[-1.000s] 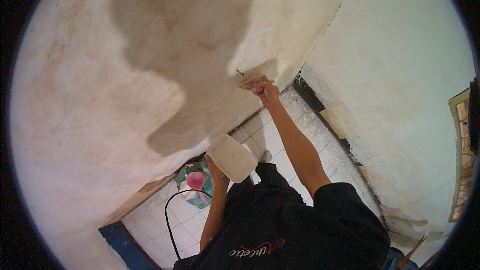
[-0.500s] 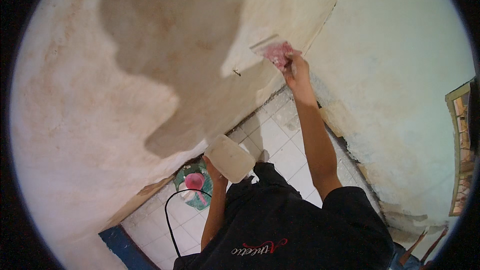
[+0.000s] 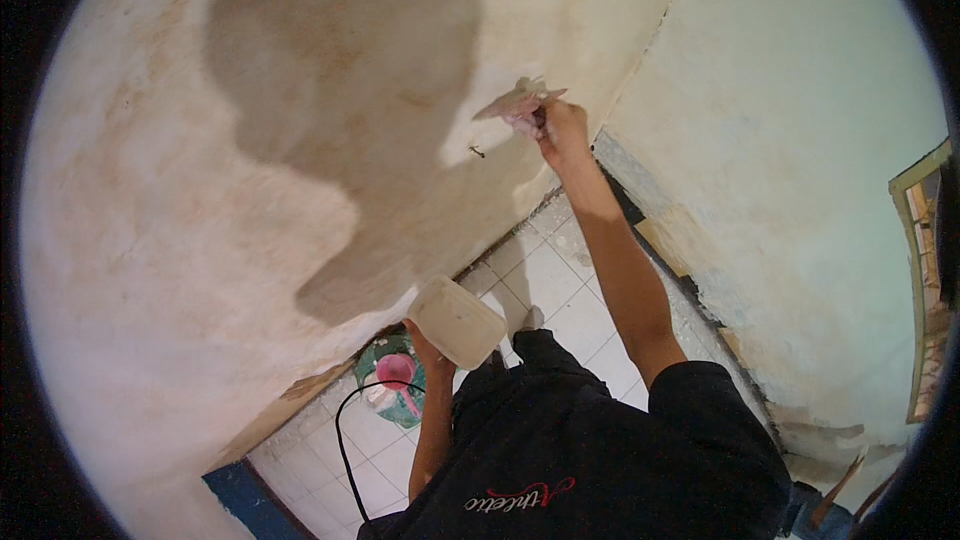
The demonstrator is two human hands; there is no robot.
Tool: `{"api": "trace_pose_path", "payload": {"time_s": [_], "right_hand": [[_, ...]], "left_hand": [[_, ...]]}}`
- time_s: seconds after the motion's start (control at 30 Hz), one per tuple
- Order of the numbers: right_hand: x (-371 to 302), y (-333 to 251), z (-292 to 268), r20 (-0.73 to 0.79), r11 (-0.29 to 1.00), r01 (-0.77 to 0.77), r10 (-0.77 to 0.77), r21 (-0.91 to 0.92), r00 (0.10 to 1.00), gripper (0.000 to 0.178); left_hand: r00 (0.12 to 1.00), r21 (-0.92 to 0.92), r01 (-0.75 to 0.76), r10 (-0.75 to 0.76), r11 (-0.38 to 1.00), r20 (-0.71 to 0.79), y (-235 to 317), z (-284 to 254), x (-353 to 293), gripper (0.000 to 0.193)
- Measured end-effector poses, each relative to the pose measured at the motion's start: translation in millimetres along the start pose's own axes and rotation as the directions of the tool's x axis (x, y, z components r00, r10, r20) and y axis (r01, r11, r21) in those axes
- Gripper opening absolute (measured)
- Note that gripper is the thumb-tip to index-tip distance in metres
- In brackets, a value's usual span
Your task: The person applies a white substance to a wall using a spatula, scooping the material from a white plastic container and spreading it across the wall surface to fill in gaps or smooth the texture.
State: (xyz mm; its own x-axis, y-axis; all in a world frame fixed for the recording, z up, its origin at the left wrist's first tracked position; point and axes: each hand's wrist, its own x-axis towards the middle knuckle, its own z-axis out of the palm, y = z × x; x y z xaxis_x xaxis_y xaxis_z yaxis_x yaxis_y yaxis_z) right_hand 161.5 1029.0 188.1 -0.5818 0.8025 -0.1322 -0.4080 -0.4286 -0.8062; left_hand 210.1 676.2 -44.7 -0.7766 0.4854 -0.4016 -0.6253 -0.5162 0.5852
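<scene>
My right hand (image 3: 565,132), on an outstretched arm, grips a pinkish putty scraper (image 3: 512,108) by its handle. Pale putty clings to the scraper, and its blade edge points left at the wall (image 3: 620,0); whether it touches the plaster I cannot tell. Below, close to my body, my left hand (image 3: 428,350) is closed round the side of a cream rectangular tub (image 3: 458,322). The tub is tilted, and a pale smear shows in it. A small nail or hook (image 3: 477,152) sticks out of the wall just under the scraper.
A pink dipper (image 3: 395,368) lies over something green (image 3: 372,352) on the white tiled floor (image 3: 548,275). A black cable (image 3: 342,430) loops beside them. At right, a second wall (image 3: 780,140) meets the first in a corner, with a framed opening (image 3: 912,202) farther right.
My right hand has moved left along the wall, and the scraper has turned so its blade is seen more edge-on. My left hand and the tub have shifted only slightly.
</scene>
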Motion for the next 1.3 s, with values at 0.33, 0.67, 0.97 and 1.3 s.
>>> {"api": "trace_pose_path", "payload": {"time_s": [0.33, 0.67, 0.97, 1.3], "right_hand": [[27, 48, -110, -0.143, 0.994, -0.032, 0.047, 0.103, 0.989, 0.015], [54, 153, -98, -0.066, 0.985, -0.173, 0.174, 0.014, 0.983, 0.015], [29, -47, -23, 0.100, 0.996, -0.014, 0.006, 0.085, 0.995, 0.018], [29, -12, -91, -0.026, 0.998, 0.027, -0.026, 0.061, 0.999, 0.021]], "left_hand": [[1.000, -0.089, 0.006, -0.004, 0.996, 0.017, -5, 2, -3, 0.071], [0.997, -0.050, -0.053, 0.050, 0.997, -0.060, 9, -7, -15, 0.069], [1.000, -0.040, -0.005, 0.004, 0.999, -0.021, -12, -3, -2, 0.070], [1.000, -0.105, 0.011, -0.011, 0.994, 0.000, 2, 26, 3, 0.062]]}}
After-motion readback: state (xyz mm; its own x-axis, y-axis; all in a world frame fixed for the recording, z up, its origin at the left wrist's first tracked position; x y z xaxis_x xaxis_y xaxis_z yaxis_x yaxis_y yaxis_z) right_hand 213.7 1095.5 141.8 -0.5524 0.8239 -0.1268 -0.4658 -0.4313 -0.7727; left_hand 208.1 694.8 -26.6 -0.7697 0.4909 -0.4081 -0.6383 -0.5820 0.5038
